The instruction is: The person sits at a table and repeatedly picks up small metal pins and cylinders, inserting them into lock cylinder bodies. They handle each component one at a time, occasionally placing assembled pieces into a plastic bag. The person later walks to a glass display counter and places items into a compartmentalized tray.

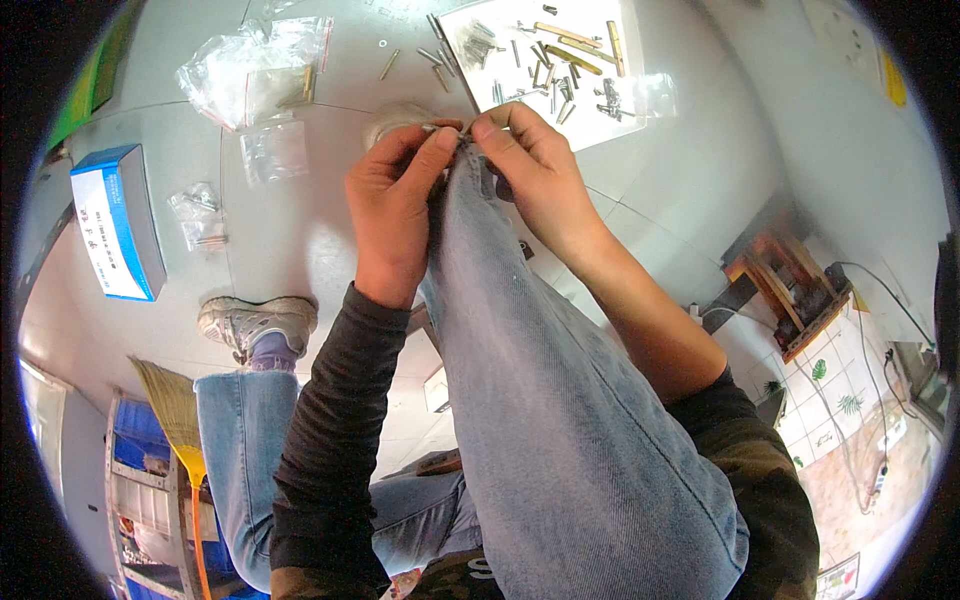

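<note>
Both my hands meet at the lower hem of the faded blue jeans leg (570,400), which stretches from the bottom of the view up to the middle. My left hand (400,200) pinches the hem from the left with thumb and fingers pressed together. From the other side my right hand (535,170) grips the same edge, its thumb and index finger closed close to my left fingertips. Whether something tiny sits between the fingertips I cannot make out. Just beyond the hands lies a white sheet (620,118) with several small metal pins, screws and brass-coloured strips.
Clear plastic bags (215,75) and a smaller bag of parts (197,215) lie on the left. A blue-and-white box (118,225) stands farther left. My other foot wears a grey shoe (262,322). Lower left are a broom (165,405) and a shelf rack (140,470); cables run at right.
</note>
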The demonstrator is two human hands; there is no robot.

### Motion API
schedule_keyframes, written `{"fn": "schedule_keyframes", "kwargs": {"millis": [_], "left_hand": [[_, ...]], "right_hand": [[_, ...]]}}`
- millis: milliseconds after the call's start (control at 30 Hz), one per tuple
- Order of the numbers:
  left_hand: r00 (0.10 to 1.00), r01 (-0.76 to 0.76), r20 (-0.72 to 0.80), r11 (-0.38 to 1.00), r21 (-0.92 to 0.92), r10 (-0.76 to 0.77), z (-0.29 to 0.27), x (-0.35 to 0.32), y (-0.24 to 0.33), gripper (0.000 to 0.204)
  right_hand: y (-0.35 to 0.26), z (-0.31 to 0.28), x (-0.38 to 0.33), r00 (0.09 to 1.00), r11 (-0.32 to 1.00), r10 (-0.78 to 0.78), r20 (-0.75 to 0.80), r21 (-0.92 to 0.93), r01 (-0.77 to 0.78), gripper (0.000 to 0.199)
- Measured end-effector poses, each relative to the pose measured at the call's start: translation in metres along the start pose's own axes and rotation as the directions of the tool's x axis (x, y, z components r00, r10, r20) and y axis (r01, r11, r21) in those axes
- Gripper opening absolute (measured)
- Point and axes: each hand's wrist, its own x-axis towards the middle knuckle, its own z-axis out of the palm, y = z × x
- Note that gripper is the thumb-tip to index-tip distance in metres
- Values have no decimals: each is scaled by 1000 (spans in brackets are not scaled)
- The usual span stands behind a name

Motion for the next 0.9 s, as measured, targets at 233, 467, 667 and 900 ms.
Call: {"fn": "schedule_keyframes", "kwargs": {"millis": [233, 467, 667, 900], "left_hand": [[997, 66, 29, 997, -46, -65, -6, -8, -2, 16], [998, 39, -43, 999, 13, -38, -6, -2, -3, 15], [978, -15, -191, 943, 331, 83, -15, 30, -5, 25], [983, -129, 71, 358, 925, 171, -22, 96, -21, 30]], "right_hand": [[5, -4, -4, 995, 994, -30, 94, -102, 39, 24], [3, -3, -1, 999, 992, -31, 34, -119, 35, 18], [21, -5, 5, 893, 770, -450, -10, -510, 382, 16], [57, -22, 6, 969, 913, -188, -162, -393, 111, 16]]}}
